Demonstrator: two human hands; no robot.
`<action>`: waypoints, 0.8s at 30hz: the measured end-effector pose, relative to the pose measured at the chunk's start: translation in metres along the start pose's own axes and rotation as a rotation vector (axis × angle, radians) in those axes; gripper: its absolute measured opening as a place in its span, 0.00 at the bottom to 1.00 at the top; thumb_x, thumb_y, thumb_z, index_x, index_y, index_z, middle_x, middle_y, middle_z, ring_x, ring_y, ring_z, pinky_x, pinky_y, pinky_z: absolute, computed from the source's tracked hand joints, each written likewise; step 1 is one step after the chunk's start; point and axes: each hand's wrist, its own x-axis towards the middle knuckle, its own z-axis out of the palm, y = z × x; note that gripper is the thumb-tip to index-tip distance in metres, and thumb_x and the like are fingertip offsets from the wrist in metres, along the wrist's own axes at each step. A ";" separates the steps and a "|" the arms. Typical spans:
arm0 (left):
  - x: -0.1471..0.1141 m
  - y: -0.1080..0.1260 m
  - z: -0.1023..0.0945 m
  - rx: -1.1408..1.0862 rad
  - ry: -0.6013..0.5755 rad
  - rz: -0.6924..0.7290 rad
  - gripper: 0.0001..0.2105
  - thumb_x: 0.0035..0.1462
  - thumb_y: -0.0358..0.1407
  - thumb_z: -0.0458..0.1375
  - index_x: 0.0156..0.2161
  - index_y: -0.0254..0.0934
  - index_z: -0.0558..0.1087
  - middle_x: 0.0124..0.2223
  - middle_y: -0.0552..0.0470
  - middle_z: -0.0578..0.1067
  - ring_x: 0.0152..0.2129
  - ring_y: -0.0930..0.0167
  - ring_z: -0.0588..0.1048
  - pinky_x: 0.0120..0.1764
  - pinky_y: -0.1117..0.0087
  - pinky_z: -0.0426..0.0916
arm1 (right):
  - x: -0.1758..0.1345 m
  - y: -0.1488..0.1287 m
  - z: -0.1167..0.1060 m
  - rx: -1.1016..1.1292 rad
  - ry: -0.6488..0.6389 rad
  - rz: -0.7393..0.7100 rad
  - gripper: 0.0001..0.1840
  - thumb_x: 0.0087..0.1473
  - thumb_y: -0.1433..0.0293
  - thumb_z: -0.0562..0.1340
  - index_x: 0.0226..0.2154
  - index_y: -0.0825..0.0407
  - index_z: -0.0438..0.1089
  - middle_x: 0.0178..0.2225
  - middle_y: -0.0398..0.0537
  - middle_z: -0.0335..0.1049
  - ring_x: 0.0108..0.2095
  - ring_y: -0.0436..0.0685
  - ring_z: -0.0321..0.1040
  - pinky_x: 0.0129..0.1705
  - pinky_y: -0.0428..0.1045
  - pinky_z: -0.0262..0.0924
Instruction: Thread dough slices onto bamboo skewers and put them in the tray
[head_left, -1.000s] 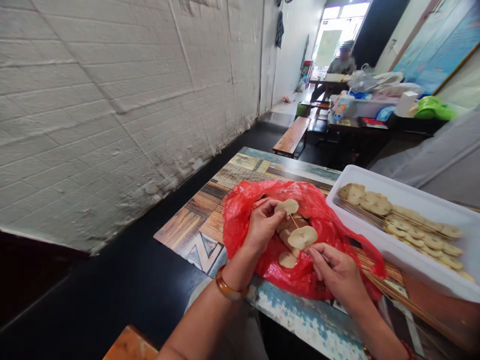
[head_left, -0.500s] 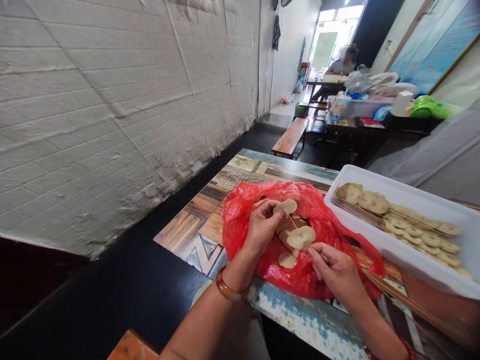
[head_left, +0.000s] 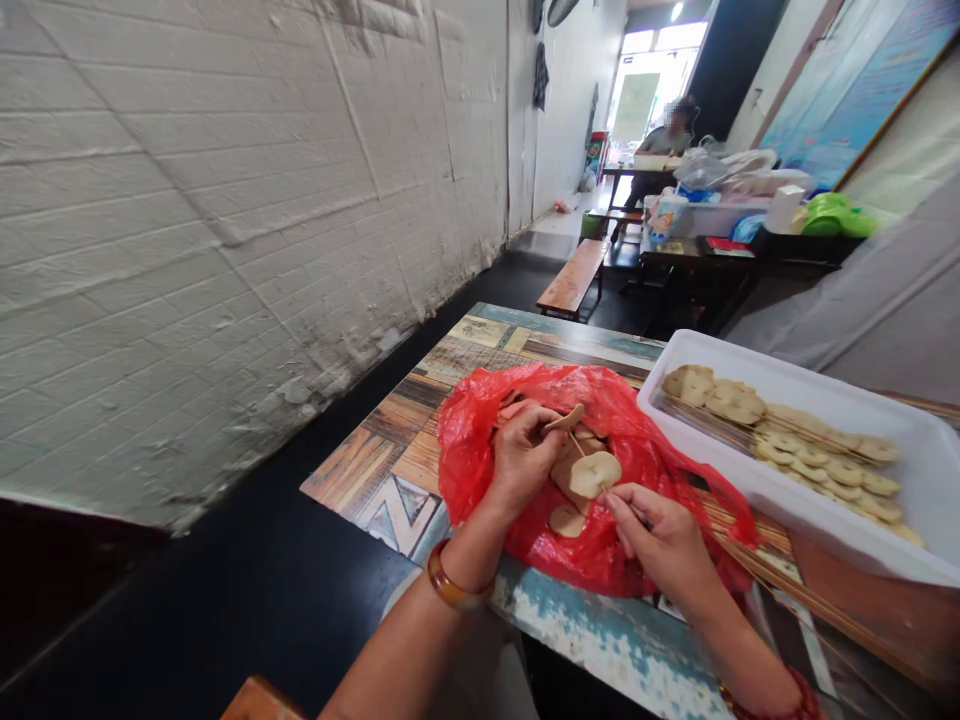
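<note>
Two hands work over the red bag (head_left: pixel 480 450) on the table (head_left: pixel 390 450): the left hand (head_left: pixel 521 455) pinches a pale slice (head_left: pixel 564 419) at the tip of a thin skewer (head_left: pixel 576 445), while the right hand (head_left: pixel 660 540) grips the skewer's near end, a second slice (head_left: pixel 595 473) already threaded. Right of the bag, a white tray (head_left: pixel 795 500) holds finished skewers (head_left: pixel 787 445).

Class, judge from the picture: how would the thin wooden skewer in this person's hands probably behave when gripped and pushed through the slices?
The skewer looks very thin, so it probably flexes and could snap if bent. It seems light: the right hand pinches it with fingertips alone. The left hand steadies a slice on its tip, so it likely wobbles.
</note>
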 end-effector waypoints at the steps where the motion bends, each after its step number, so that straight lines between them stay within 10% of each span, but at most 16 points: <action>1: 0.000 0.000 0.000 0.000 0.001 -0.006 0.02 0.48 0.32 0.58 0.29 0.37 0.73 0.27 0.52 0.72 0.26 0.72 0.69 0.31 0.73 0.62 | 0.000 -0.001 0.000 -0.003 0.005 -0.004 0.17 0.57 0.58 0.53 0.27 0.51 0.69 0.13 0.37 0.58 0.16 0.49 0.57 0.21 0.44 0.53; 24: -0.001 0.003 0.001 -0.422 -0.108 -0.320 0.13 0.46 0.42 0.63 0.31 0.34 0.72 0.26 0.53 0.73 0.23 0.76 0.69 0.29 0.76 0.61 | -0.001 0.000 0.004 -0.056 0.071 -0.057 0.18 0.57 0.59 0.53 0.27 0.51 0.71 0.15 0.39 0.61 0.16 0.49 0.60 0.20 0.44 0.54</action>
